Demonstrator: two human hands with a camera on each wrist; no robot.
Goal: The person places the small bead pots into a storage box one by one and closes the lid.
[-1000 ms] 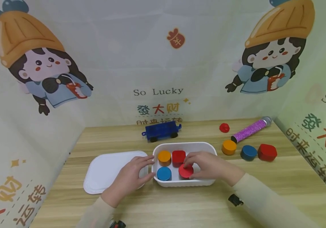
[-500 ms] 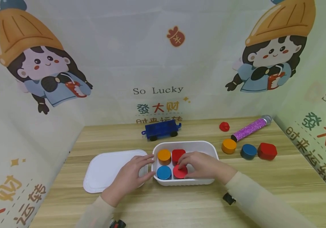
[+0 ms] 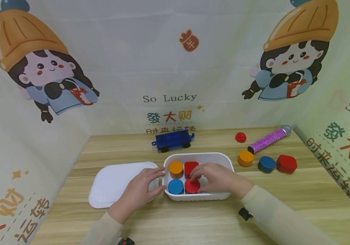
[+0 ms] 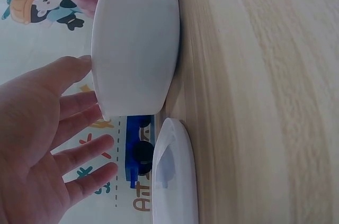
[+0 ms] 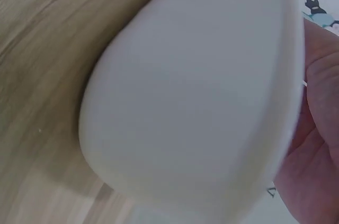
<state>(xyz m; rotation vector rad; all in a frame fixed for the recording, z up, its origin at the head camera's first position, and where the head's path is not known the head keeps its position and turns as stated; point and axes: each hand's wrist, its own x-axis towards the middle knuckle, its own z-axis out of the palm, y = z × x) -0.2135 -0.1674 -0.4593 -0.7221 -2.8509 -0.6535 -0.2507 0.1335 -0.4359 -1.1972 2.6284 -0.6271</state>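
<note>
A white box (image 3: pixel 197 196) stands on the table with blocks inside. In its left part are an orange round block (image 3: pixel 176 169), a blue round block (image 3: pixel 175 186), a red square block (image 3: pixel 191 168) and a red round block (image 3: pixel 192 185). My right hand (image 3: pixel 216 177) reaches into the box and pinches the red round block beside the blue one; the box wall hides most of its fingers in the right wrist view. My left hand (image 3: pixel 138 189) has its fingers spread. In the left wrist view, its thumb touches the box's rim at the left end.
A white lid (image 3: pixel 113 182) lies left of the box, partly under the left hand. Behind stands a blue toy wagon (image 3: pixel 175 140). At the right lie a purple microphone (image 3: pixel 268 140), a small red piece (image 3: pixel 240 137), and orange (image 3: pixel 245 158), blue (image 3: pixel 266 164) and red (image 3: pixel 286 164) blocks.
My right hand has moved the red round block left inside the box, up beside the blue one; over the last half second it stays there. My left hand has not visibly moved.
</note>
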